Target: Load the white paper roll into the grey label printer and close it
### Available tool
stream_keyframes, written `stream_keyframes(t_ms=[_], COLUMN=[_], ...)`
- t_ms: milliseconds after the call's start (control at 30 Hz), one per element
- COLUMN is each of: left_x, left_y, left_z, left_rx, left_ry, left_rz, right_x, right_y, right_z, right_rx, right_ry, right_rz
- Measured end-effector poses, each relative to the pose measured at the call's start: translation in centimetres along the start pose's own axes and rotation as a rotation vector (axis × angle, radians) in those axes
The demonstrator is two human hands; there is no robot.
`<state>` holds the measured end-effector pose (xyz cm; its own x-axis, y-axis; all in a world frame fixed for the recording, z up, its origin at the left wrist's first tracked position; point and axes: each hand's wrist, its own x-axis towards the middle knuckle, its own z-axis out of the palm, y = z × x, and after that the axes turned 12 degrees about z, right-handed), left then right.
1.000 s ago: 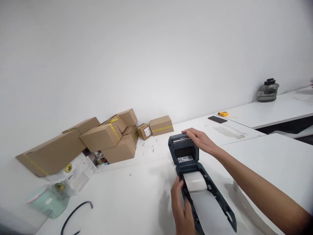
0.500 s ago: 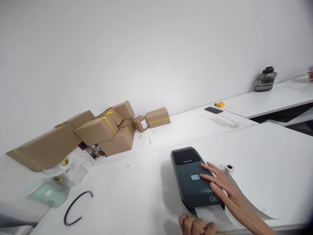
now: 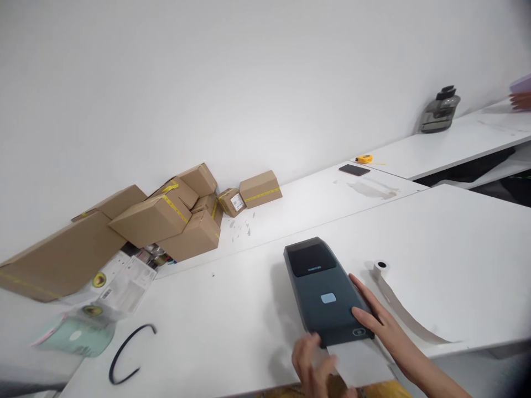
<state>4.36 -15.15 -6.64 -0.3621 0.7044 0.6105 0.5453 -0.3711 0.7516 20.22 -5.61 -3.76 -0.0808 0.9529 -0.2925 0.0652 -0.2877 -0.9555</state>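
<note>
A dark teal label printer [image 3: 327, 312] with a light-blue button lies on the white table, a strip of white label paper [image 3: 360, 362] sticking out of its near end. My right hand [image 3: 384, 323] grips the printer's right side, thumb on the top face and fingers along the edge. At the printer's near left corner is my left hand [image 3: 311, 362], its fingers bent and smeared by motion. Whether it holds anything I cannot tell. To the right of the printer stands a small white paper roll [image 3: 380, 269] with its strip unrolled toward the table edge.
Cardboard boxes [image 3: 151, 221] are piled at the back left. Nearer are a mint-green pouch [image 3: 85, 334] and a curved black band [image 3: 124, 354]. Farther back lie a phone [image 3: 354, 169], a yellow tape measure [image 3: 364, 159] and a dark jug [image 3: 440, 113]. Another person's hand [image 3: 520, 101] shows far right.
My right hand has slid from the printer's top to its right side. My left hand has moved up and left from the paper to the printer's corner, loosening from a fist.
</note>
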Motion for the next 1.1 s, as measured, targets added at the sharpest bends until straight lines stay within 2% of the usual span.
stream_keyframes(t_ms=[67, 133, 200, 233, 500, 667, 867, 933, 1033, 1100], left_x=[2.5, 5.0, 6.8, 7.3, 6.6, 6.6, 7.8, 6.7, 3.1, 0.5], left_y=[1.5, 2.5, 2.7, 2.5, 0.2, 0.6, 1.4, 1.6, 1.4, 1.3], left_z=[0.3, 0.8, 1.3, 1.5, 2.1, 1.3, 0.7, 0.3, -0.3, -0.2], left_rx=[-0.107, -0.271, -0.422, -0.456, -0.463, -0.484, -0.522, -0.48, -0.262, -0.275], left_ry=[0.042, -0.019, -0.103, -0.116, -0.065, -0.117, -0.184, -0.121, 0.054, 0.04], left_rz=[-0.246, -0.545, -0.693, -0.718, -0.613, -0.549, -0.563, -0.593, -0.62, -0.653], right_x=[-0.2, -0.2, -0.1, -0.1, 0.2, -0.1, -0.6, -1.1, -2.1, -2.6], right_y=[-0.6, -0.9, -0.8, -0.6, 0.9, 1.1, -0.5, -0.8, -0.6, -0.3], right_z=[0.0, -0.2, -0.4, -0.5, -0.4, -0.4, -0.1, 0.0, -0.1, -0.2], right_rx=[0.025, 0.051, 0.07, 0.076, 0.062, 0.041, 0.012, -0.021, -0.074, -0.143], right_ry=[-0.027, -0.066, -0.107, -0.121, -0.087, -0.075, -0.062, -0.019, 0.05, 0.06], right_rz=[0.049, 0.088, 0.1, 0.096, 0.026, -0.016, -0.008, -0.031, -0.109, -0.217])
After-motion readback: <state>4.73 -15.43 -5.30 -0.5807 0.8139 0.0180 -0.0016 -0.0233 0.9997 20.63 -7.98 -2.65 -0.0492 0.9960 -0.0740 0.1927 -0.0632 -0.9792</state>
